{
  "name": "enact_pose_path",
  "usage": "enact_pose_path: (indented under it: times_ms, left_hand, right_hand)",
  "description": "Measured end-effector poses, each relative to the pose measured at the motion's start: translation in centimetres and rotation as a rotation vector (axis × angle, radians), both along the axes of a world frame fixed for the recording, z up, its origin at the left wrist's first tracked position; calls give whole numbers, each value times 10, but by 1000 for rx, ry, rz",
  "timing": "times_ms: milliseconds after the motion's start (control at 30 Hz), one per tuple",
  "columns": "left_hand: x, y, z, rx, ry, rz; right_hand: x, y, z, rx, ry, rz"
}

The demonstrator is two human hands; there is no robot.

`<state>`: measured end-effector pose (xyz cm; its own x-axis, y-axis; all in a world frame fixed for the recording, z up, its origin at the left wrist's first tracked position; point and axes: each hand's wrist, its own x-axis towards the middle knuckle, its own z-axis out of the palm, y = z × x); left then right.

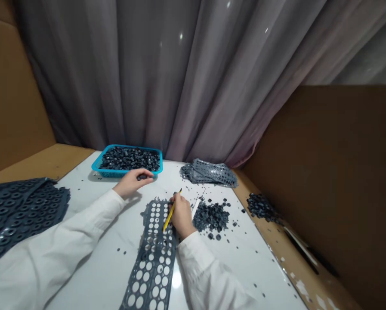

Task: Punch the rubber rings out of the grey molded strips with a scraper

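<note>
My left hand [132, 182] hangs just over the front rim of a blue plastic basket [109, 173], its fingers closed on a few small dark pieces [142, 177]. The basket is heaped with similar dark grey pieces. My right hand [180, 215] grips a yellow pencil [168, 216], whose lower end rests on a dark grey perforated strip [154, 254] lying on the white table. Most of the strip's holes show white table through them. To the right of my right hand lies a loose pile of dark pieces [210, 216].
A crumpled perforated sheet [208, 173] lies at the table's far side, and a stack of punched sheets [18, 215] lies at the left under my arm. Small pieces are scattered around. Another pile [262, 208] sits on a wooden ledge [276, 241], with cardboard walls and a grey curtain behind.
</note>
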<state>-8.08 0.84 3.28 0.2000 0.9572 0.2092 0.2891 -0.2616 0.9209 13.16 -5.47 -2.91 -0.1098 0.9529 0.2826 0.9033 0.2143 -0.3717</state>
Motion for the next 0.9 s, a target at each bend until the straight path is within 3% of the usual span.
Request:
enact_pose_path:
  times_ms: [100,200,433,600,700,800,900]
  left_hand:
    - [-18,33,9,322,179,192]
    - [-19,70,17,426,380,159]
    - [25,132,13,317,685,123]
    - [27,152,5,154,848,173]
    - [14,159,9,111,872,139]
    - [3,158,15,145,860,128]
    - [6,142,12,162,513,-22]
  right_hand:
    - [0,2,1,13,-21,8]
    - [-1,5,3,-16,-31,-8]
    - [-2,14,6,-75,0,54]
    - [-3,16,15,-82,193,168]
    - [-2,15,55,-75,472,272]
    - [4,17,123,-57,641,474]
    - [16,30,192,78,666,555]
